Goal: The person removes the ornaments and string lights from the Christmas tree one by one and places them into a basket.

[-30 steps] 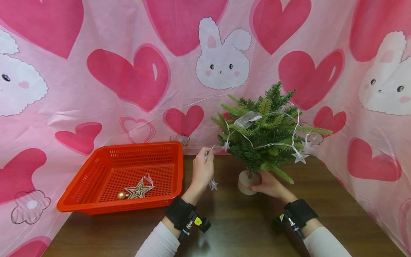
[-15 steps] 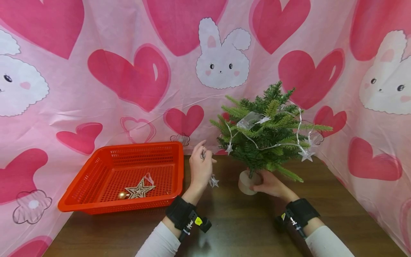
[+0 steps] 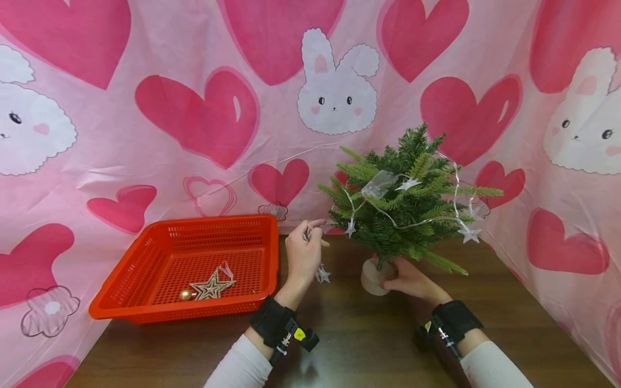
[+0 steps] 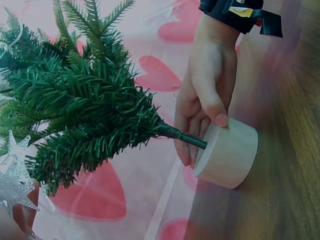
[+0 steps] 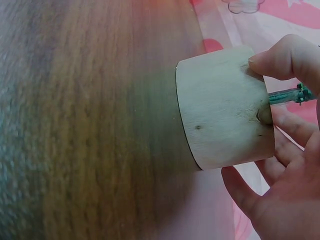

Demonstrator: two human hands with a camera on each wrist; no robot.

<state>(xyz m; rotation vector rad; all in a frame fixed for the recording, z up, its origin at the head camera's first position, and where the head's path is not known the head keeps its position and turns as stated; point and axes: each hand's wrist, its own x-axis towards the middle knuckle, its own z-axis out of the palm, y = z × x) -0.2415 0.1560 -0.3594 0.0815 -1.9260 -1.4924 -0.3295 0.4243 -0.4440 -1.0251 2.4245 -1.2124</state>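
A small artificial Christmas tree [image 3: 402, 199] stands on the table, its round wooden base [image 3: 373, 277] gripped by my right hand [image 3: 409, 277]. In the right wrist view the thumb lies on the top edge of the base [image 5: 220, 110] and the fingers reach around it. A star string light [image 3: 407, 222] winds across the branches, with a clear plastic box [image 3: 378, 184] among them. Just left of the tree, my left hand [image 3: 303, 253] holds the loose end of the string light, with its index finger stretched toward the branches. Clear stars [image 4: 20, 165] hang by that hand.
An orange-red plastic basket [image 3: 181, 312] stands on the left of the wooden table [image 3: 349, 345]. Inside it lie a glittery gold star ornament [image 3: 212, 288] and a small gold ball [image 3: 185, 295]. A pink curtain [image 3: 271, 118] with hearts and rabbits surrounds the table.
The tree has turned slightly, its front star lights shifting to the right. My left hand has moved slightly left and its index finger has stretched out. My right hand stays at the base.
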